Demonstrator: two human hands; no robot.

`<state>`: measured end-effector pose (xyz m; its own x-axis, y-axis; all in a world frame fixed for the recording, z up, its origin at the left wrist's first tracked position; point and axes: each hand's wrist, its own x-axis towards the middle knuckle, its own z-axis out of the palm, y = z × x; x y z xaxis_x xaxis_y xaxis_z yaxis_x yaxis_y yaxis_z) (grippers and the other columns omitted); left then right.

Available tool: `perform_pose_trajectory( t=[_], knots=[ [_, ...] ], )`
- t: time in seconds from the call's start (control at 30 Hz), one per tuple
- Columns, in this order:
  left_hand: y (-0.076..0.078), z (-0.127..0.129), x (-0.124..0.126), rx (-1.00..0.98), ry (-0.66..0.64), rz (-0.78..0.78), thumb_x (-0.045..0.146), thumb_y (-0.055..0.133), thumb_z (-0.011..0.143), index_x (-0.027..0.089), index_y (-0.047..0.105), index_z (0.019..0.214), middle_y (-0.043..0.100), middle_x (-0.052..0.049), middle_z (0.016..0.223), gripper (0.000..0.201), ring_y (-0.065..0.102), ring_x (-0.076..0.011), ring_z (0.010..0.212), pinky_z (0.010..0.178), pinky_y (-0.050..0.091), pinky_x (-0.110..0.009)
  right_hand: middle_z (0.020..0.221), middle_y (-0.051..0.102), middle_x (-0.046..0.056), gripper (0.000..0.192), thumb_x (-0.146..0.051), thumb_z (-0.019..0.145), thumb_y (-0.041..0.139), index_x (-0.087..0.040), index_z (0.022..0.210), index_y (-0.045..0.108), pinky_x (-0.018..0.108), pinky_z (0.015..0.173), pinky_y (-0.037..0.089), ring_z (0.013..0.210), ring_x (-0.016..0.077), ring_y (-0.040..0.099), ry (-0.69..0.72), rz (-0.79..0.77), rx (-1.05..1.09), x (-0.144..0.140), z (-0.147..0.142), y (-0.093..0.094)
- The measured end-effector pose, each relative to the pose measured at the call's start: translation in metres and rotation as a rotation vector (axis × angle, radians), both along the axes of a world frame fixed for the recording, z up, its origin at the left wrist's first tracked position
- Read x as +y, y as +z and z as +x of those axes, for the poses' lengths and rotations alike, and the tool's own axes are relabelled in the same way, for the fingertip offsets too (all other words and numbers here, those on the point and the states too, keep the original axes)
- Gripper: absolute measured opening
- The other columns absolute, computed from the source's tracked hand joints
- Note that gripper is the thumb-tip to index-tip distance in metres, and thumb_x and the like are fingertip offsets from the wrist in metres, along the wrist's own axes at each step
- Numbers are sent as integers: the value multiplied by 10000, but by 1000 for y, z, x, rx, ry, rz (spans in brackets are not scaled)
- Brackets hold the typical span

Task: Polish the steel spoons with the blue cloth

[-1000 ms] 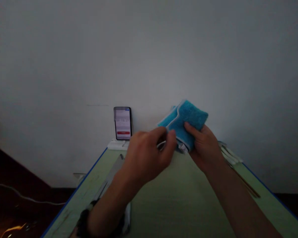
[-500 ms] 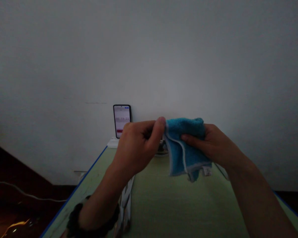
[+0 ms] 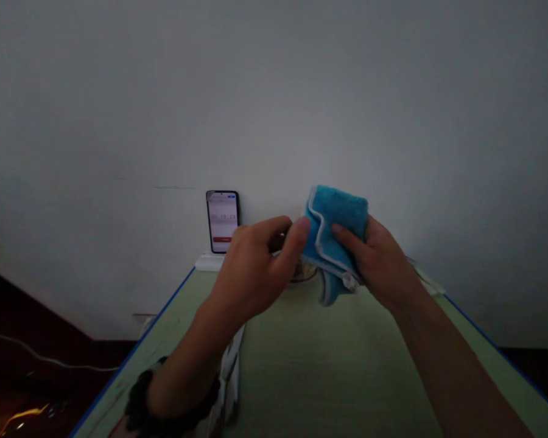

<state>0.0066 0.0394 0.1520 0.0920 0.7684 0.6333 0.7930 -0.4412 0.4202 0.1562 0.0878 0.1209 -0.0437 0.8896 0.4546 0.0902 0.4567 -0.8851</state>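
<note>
A folded blue towel [image 3: 337, 226] with a pale trim is held up above the green table [image 3: 310, 365]. My right hand [image 3: 379, 261] grips it from the right, thumb across its front. My left hand [image 3: 258, 267] pinches the towel's left edge between thumb and fingers. A small white tag hangs at the towel's lower corner. Behind my left hand something round on the table is mostly hidden.
A lit phone [image 3: 223, 221] stands on a white base against the wall at the table's far end. Metal utensils [image 3: 228, 371] lie on the left of the table under my left arm. Thin sticks [image 3: 427, 281] lie at the far right. A cable [image 3: 50, 364] runs across the dark floor at left.
The towel hung loose half a second ago; now my right hand has lifted and bunched it higher, while my left hand keeps pinching its left edge.
</note>
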Motion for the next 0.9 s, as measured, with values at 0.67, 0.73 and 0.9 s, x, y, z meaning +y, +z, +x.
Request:
perform_pose_trajectory(
  t=[0.67, 0.73, 0.9],
  knots=[
    [-12, 6, 14, 266, -116, -93, 354, 321, 879, 164, 541, 663, 443, 48, 447, 362, 435, -88, 402, 430, 270, -206, 889, 662, 7, 221, -294, 838, 437, -194, 908, 621, 237, 708, 445, 778, 133, 602, 704, 136, -787, -15, 12, 14],
    [-13, 5, 17, 303, -57, -107, 364, 321, 880, 172, 556, 785, 504, 35, 483, 319, 503, -116, 448, 449, 300, -210, 835, 667, 0, 232, -322, 835, 441, -194, 886, 628, 225, 662, 447, 724, 126, 604, 685, 121, -805, -12, 12, 13],
    [-9, -7, 17, 359, -37, -137, 362, 320, 884, 184, 542, 932, 635, -17, 652, 288, 593, -154, 575, 513, 366, -224, 750, 671, -13, 209, -349, 781, 517, -200, 843, 651, 203, 553, 444, 635, 119, 602, 620, 69, -755, -3, 16, 11]
  ],
)
